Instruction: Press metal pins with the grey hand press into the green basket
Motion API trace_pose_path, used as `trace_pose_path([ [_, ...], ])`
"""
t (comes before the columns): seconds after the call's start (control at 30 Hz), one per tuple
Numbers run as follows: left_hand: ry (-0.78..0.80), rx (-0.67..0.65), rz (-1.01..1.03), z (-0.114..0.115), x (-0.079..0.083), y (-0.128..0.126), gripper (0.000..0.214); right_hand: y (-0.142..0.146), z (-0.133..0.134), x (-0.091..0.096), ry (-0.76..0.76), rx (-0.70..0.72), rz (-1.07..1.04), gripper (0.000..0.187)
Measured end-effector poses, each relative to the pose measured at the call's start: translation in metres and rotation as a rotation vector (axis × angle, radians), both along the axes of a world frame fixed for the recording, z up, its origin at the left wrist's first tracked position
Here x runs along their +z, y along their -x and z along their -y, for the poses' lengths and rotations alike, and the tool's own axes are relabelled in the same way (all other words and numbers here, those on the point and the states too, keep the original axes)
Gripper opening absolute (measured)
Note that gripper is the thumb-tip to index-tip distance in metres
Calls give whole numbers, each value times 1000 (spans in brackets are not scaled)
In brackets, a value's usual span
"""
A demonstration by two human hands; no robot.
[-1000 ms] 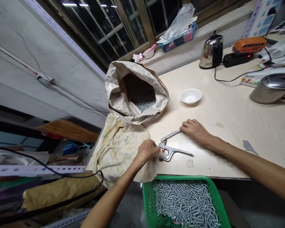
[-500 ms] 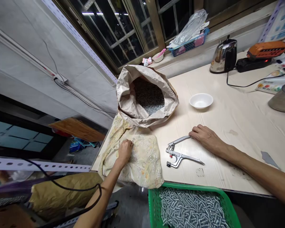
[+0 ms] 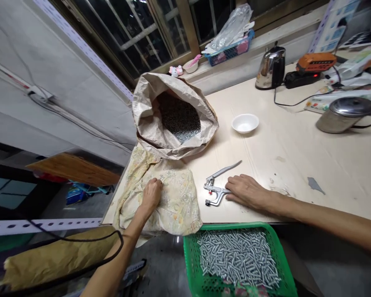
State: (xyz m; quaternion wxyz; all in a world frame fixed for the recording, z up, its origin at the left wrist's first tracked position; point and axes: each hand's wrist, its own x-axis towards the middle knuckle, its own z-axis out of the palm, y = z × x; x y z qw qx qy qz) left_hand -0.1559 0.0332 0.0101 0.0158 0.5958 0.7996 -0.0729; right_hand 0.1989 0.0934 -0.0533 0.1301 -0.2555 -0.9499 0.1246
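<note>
My left hand (image 3: pixel 151 194) rests on a pale flowered cloth (image 3: pixel 170 198) at the table's near left corner, fingers curled over a few small metal pieces lying there. My right hand (image 3: pixel 245 192) lies over the lower handle of metal snap pliers (image 3: pixel 214 187) on the table, fingers closed on that handle. The pliers' upper handle points away to the right. Behind the cloth stands an open paper sack (image 3: pixel 173 115) full of small metal parts.
A green basket (image 3: pixel 191 255) of silver metal pins sits below the table's near edge. A white bowl (image 3: pixel 245 123), a kettle (image 3: pixel 270 68), an orange device (image 3: pixel 315 62) with a cord and a steel pot (image 3: pixel 346 113) stand farther back. A blue basket (image 3: pixel 231 51) rests on the windowsill.
My left hand left the pliers' head and went left onto the cloth. My right hand slid from the upper handle's tip down onto the lower handle.
</note>
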Motion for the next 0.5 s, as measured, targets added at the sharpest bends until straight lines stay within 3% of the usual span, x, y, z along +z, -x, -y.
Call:
trace_pose_path([
  [0.07,-111,-6,165,3,3,-18,26,2,5,-4,28,-17,31,12],
  [0.13,-218,41,471,10,4,-46,29,1,6,-5,14,5,59,14],
  [0.23,-235,142,873,26,-2,-96,36,-2,7,-1,-72,52,84,23],
  [0.37,-280,158,993,41,-18,-140,31,-4,10,1,-167,82,41,25],
  [0.5,-244,161,990,41,-31,-147,34,-4,10,-1,-189,95,6,25],
])
